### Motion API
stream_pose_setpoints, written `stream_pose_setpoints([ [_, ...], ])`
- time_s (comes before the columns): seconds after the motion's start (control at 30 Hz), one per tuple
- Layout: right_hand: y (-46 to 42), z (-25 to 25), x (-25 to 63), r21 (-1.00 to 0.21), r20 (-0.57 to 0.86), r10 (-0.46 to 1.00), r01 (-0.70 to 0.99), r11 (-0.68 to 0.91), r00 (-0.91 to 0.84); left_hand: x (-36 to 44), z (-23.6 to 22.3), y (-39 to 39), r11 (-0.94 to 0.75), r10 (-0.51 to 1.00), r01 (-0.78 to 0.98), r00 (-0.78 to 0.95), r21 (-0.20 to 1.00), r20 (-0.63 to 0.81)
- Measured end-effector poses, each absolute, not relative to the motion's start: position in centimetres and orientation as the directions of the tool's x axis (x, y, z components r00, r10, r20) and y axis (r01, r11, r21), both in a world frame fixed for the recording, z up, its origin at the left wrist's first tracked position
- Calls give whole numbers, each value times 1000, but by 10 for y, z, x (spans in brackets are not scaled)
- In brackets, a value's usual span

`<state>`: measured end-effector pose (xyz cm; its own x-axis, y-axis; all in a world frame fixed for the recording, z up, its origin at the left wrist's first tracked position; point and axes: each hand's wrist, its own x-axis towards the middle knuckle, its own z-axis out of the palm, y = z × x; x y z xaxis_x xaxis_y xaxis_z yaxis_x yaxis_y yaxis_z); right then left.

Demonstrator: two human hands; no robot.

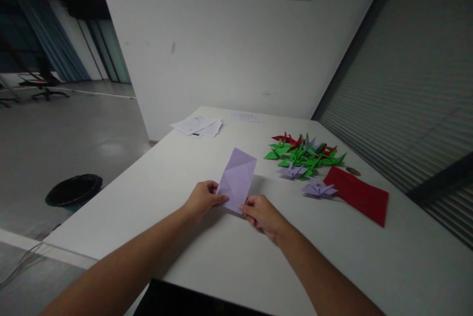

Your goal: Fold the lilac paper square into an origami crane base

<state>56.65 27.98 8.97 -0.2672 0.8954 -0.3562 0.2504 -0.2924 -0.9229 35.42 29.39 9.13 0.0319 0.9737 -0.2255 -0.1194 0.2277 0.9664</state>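
Note:
Between my hands is a lavender sheet of origami paper (237,178), a tall rectangle with faint crease lines, raised at a tilt over the white table. My left hand (205,200) pinches its lower left edge, thumb on the front face. At the lower right corner, my right hand (260,213) grips the paper between thumb and curled fingers. To the right lies a pile of folded paper cranes (305,156) in green, red and lavender. One lavender crane (318,188) sits apart, close to a red sheet of paper (358,195).
Printed papers (197,125) lie at the table's far left, and another sheet (247,117) rests near the wall. A small brown round object (353,171) is beside the red paper. On the floor left of the table (148,183) stands a black-lined bin (74,190). Blinds border the right side.

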Motion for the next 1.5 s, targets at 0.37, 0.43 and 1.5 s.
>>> stream_pose_setpoints([
  [0.37,277,97,565,-909,-384,885,277,-312,-263,353,91,294,220,976,-122,26,968,-218],
  [0.43,276,98,565,-904,-392,884,283,-319,-256,353,90,294,219,976,-112,27,969,-218],
  [1.5,281,102,579,-697,-360,907,710,-104,-220,327,64,311,-698,691,595,704,399,160],
])
